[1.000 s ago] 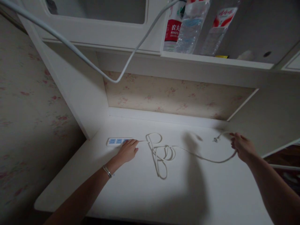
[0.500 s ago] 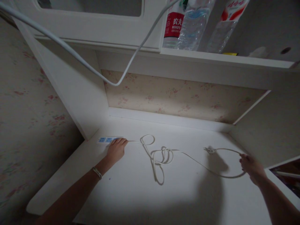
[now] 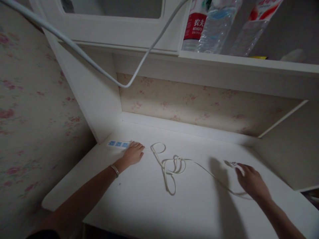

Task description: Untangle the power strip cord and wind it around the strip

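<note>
A white power strip (image 3: 119, 144) with blue sockets lies at the left of the desk. My left hand (image 3: 134, 152) is closed over its right end, and the fingers cover where the cord comes out. From there a thin white cord (image 3: 164, 170) runs right in several loose loops. It curves on toward my right hand (image 3: 252, 181), which partly hides it. Between the thumb and fingers of that hand is the plug (image 3: 233, 163) at the cord's end, prongs pointing left, just over the desk.
The white desk (image 3: 149, 212) has side panels and a low back ledge (image 3: 186, 127). Above stands a shelf (image 3: 249, 63) with several plastic bottles (image 3: 219, 26). A thick white cable (image 3: 99, 69) hangs across the upper left, near the camera. Floral wallpaper (image 3: 32, 109) covers the left wall.
My right hand has moved left along the cord and taken hold of the plug. My left hand has slid a little right along the strip. The view has shifted slightly.
</note>
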Demonstrator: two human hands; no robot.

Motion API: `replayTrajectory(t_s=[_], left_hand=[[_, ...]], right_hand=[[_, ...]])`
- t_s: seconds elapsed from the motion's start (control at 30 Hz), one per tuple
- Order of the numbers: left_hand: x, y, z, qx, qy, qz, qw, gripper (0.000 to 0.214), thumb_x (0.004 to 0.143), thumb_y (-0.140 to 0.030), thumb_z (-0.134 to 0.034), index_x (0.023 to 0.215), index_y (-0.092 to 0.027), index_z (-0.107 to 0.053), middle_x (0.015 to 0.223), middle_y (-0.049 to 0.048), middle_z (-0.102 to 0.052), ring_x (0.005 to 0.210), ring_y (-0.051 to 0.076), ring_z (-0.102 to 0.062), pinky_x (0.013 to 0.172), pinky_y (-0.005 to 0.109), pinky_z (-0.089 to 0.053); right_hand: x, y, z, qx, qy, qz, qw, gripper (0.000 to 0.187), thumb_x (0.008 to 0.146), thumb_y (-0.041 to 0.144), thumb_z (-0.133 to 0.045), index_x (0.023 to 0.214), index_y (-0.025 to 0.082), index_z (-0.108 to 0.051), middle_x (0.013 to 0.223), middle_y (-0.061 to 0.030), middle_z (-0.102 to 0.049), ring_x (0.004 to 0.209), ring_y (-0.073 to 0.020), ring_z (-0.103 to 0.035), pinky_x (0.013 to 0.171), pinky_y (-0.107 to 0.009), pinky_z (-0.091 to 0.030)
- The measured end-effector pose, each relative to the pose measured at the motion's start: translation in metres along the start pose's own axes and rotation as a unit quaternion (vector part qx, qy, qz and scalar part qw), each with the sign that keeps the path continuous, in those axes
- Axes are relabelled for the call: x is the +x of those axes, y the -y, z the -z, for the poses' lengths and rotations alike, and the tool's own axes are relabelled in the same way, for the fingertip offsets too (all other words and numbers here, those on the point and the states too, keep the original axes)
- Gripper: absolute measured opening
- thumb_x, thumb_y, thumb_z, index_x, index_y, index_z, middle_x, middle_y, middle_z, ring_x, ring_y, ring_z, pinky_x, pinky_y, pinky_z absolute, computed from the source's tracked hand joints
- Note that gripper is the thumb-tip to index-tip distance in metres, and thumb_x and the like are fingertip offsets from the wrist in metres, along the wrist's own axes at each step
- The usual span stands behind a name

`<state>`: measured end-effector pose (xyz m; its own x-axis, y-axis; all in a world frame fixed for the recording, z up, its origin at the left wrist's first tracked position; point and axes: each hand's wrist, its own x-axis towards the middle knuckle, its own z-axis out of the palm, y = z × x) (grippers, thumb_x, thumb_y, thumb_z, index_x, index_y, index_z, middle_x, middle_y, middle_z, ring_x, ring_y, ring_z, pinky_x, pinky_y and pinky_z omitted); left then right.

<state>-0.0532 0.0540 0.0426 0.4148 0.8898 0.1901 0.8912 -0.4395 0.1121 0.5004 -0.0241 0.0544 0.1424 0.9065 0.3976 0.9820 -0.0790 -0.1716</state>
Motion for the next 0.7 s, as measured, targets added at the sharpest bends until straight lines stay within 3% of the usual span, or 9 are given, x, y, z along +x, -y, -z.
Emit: replayTrajectory(t_s=[0.13, 0.2, 0.3, 0.47, 0.6, 0.7], left_hand=[[0.015, -0.032, -0.01, -0.03, 0.02, 0.0, 0.999, 0.026, 0.088, -0.024, -0.047, 0.111, -0.021, -0.06, 0.111, 0.0102, -0.063, 0.11, 0.023, -0.053, 0.102, 0.039, -0.033], [0.02, -0.046, -0.015, -0.031, 0.021, 0.004, 0.999, 0.024, 0.09, -0.026, -0.045, 0.106, -0.021, -0.062, 0.111, 0.0106, -0.061, 0.109, 0.023, -0.053, 0.097, 0.038, -0.037], [0.022, -0.056, -0.02, -0.029, 0.02, 0.015, 0.999, 0.025, 0.092, -0.03, -0.042, 0.101, -0.022, -0.064, 0.108, 0.0109, -0.06, 0.108, 0.025, -0.052, 0.093, 0.041, -0.038], [0.019, -0.05, -0.017, -0.032, 0.026, 0.03, 0.999, 0.026, 0.093, -0.027, -0.04, 0.098, -0.028, -0.065, 0.1, 0.0075, -0.061, 0.103, 0.023, -0.053, 0.086, 0.038, -0.04], [0.015, -0.043, -0.015, -0.033, 0.02, 0.062, 0.997, 0.024, 0.092, -0.025, -0.041, 0.095, -0.027, -0.064, 0.098, 0.008, -0.06, 0.102, 0.023, -0.053, 0.085, 0.037, -0.04], [0.012, -0.042, -0.016, -0.04, 0.009, 0.089, 0.995, 0.024, 0.093, -0.024, -0.039, 0.093, -0.024, -0.063, 0.098, 0.0085, -0.06, 0.099, 0.023, -0.054, 0.083, 0.038, -0.041]], right_hand=[[-0.01, 0.088, -0.035, 0.039, 0.071, 0.173, 0.982, 0.046, 0.09, 0.04, -0.039, 0.131, 0.02, -0.049, 0.133, -0.014, -0.051, 0.12, -0.0275, -0.05, 0.1, -0.043, -0.042], [-0.015, 0.115, -0.053, 0.026, 0.094, 0.172, 0.98, 0.048, 0.091, 0.038, -0.039, 0.136, 0.023, -0.043, 0.136, -0.0124, -0.05, 0.122, -0.0271, -0.048, 0.098, -0.044, -0.042], [-0.018, 0.127, -0.072, -0.001, 0.11, 0.137, 0.984, 0.044, 0.093, 0.035, -0.037, 0.134, 0.024, -0.048, 0.122, -0.0115, -0.06, 0.11, -0.0266, -0.055, 0.092, -0.043, -0.044], [-0.003, 0.097, -0.077, 0.006, 0.084, 0.075, 0.994, 0.037, 0.093, 0.033, -0.035, 0.115, 0.026, -0.063, 0.102, -0.0089, -0.067, 0.087, -0.0226, -0.061, 0.076, -0.035, -0.046], [0.027, 0.04, -0.06, 0.027, 0.001, -0.113, 0.993, 0.04, 0.09, 0.036, -0.033, 0.101, 0.02, -0.067, 0.092, -0.0149, -0.067, 0.073, -0.0256, -0.061, 0.063, -0.038, -0.044], [0.044, -0.01, -0.041, 0.047, -0.019, -0.28, 0.959, 0.028, 0.078, 0.035, -0.045, 0.085, 0.023, -0.069, 0.075, -0.0155, -0.063, 0.065, -0.0299, -0.059, 0.054, -0.041, -0.04]])
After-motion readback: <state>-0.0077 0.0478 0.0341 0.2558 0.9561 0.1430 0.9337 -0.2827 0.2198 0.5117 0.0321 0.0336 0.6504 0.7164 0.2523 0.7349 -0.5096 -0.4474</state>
